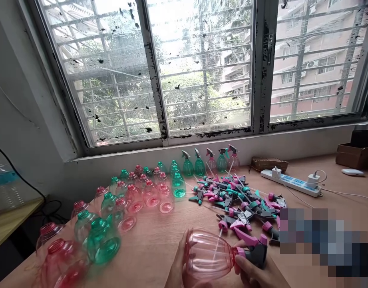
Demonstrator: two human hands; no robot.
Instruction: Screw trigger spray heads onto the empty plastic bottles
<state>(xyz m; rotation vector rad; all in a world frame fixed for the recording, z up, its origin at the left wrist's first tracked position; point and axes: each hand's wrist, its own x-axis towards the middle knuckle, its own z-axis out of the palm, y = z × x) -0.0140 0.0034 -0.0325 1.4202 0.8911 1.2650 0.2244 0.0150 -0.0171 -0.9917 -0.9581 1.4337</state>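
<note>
A clear pink spray bottle [209, 256] lies on its side in the air close to me, its base to the left. My left hand [178, 262] is wrapped around the base end. My right hand [254, 270] closes on the pink collar of the spray head [255, 252], with fingers and thumb at the bottle's neck. The head is grey with a pink trigger, and its thin tube shows inside the bottle. Just beyond my right hand lies a heap of loose spray heads [240, 200] in pink, teal and grey.
Pink and green headless bottles [149, 194] stand in rows at the left. Several bottles with heads fitted [199, 164] line the wall below the window. A power strip [291, 182] with plugs, a brown package [269, 165] and a white mouse-like object [352, 172] are at the right.
</note>
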